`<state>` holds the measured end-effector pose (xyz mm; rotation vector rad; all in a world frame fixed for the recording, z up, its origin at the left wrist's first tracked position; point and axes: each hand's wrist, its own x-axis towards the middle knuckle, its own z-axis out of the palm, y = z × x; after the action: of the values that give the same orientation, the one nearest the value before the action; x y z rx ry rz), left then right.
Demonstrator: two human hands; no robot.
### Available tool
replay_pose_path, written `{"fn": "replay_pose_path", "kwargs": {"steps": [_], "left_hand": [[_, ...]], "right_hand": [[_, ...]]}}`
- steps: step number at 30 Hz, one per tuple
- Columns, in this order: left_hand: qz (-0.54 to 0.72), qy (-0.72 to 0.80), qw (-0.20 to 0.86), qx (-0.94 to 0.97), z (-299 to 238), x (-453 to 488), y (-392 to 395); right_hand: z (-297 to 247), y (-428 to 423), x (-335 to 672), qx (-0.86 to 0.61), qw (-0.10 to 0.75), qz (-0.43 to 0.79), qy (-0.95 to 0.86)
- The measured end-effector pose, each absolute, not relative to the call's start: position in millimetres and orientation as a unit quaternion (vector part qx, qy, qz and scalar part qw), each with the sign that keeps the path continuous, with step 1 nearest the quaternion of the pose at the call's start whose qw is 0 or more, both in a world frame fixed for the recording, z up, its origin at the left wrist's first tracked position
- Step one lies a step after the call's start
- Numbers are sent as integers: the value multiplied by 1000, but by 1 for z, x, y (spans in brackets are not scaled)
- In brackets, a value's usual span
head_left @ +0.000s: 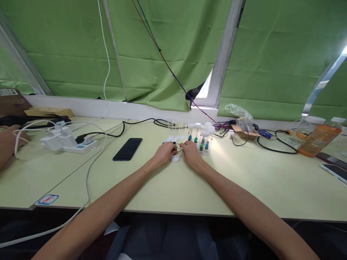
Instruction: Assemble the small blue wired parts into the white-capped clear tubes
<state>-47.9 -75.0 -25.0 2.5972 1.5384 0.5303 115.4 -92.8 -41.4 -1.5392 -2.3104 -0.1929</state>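
Observation:
My left hand (166, 153) is closed, its fingers bent around something small, with a bit of blue and black showing beyond them. Close beside it, my right hand (191, 153) is also closed, fingertips pinched near a small thin piece (179, 146) too tiny to name. A round white cap (175, 159) lies on the table just below the gap between the hands. Right of my right hand stand several clear tubes (204, 141) with white lids and blue or green parts inside. Behind the hands are clear open tubes (176, 129) and more white caps (172, 138).
A dark phone (127, 149) lies to the left. Further left are a white power strip (81, 146) with chargers and another person's hand (11, 144). At right stand a small cardboard box (244, 133) with a plastic bag, cables, and an orange bottle (320, 140).

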Motion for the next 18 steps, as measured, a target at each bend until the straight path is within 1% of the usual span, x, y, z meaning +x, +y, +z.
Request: {"fn": "replay_pose_path", "kwargs": {"steps": [7,18], "left_hand": [[165,497,47,851,-24,-46,-74],[124,491,-12,862,-26,-41,-70]], "right_hand": [[-40,-93,114,-552,169,-72,-813],[-41,-93,115,-556,168,-84,-810]]}}
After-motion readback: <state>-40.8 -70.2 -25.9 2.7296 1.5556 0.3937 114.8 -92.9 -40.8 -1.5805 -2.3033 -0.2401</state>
